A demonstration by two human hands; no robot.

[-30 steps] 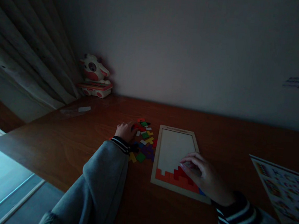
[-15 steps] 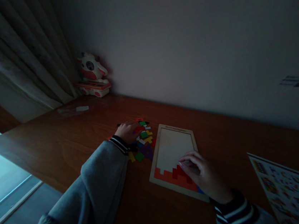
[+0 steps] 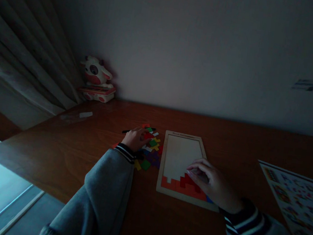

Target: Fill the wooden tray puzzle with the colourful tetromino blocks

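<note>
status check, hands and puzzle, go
Left hand on the loose coloured pieces. Right hand resting on red pieces in the puzzle tray. Tray mostly unfilled; nothing between the hands.

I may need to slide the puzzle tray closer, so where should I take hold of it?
Grip the wooden tray by its bare far rim, coming from above at the far left corner. It lies flat on the table, and the right hand covers the near right part, where the red pieces sit. The left hand is at the loose pieces.
</note>
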